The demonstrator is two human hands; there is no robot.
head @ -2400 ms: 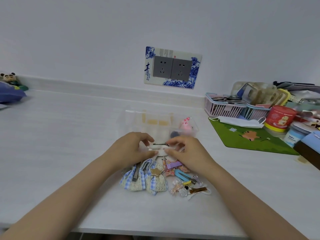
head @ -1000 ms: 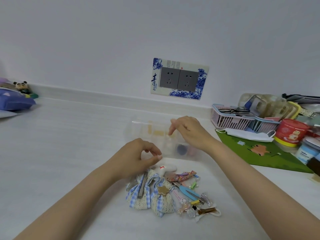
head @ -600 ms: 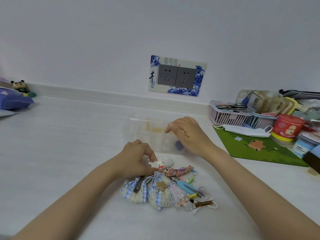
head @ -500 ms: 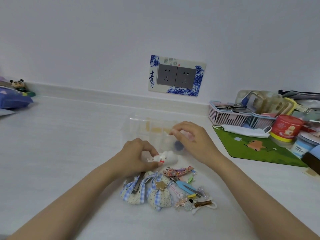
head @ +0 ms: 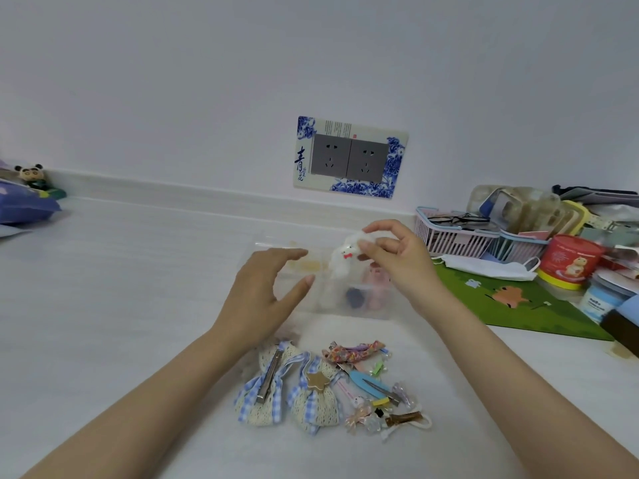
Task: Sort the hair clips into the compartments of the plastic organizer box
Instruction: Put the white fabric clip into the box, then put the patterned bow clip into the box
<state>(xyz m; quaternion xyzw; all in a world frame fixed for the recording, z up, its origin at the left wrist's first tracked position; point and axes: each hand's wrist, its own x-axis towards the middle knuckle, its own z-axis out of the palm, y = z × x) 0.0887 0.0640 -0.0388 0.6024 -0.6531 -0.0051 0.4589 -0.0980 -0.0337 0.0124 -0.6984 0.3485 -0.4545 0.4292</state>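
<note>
The clear organizer box (head: 380, 307) was hard to read. Its walls almost vanished against the pale table (head: 121, 288), my hands covered much of it, and I could not tell where its dividers ran. Through the plastic I made out a pink piece (head: 375, 274) and a dark round piece (head: 354, 297) at its right end, and some yellowish patches further back. I could not tell what any of them were. Both my forearms ran off the bottom edge.

Half a second before, my left hand (head: 262, 292) had gripped the white fluffy clip (head: 345, 259) low down, near the pile of hair clips (head: 345, 385). Now my right hand (head: 397, 261) pinched it between thumb and fingertips, lifted above the right half of the box. The left hand held nothing, its fingers straight and the thumb spread away from them, hovering over the box's left end. The pile lay as before in front of the box, with two blue gingham bow clips (head: 266, 385) on its left side.

The table was white and met a plain pale wall with a blue-patterned socket plate (head: 351, 157). Off to my right lay a green mat (head: 518, 305), with a face mask (head: 484, 267), a pink basket (head: 449, 236) and a red tub (head: 570, 261) near it. A small panda figure (head: 31, 174) stood at the far left.
</note>
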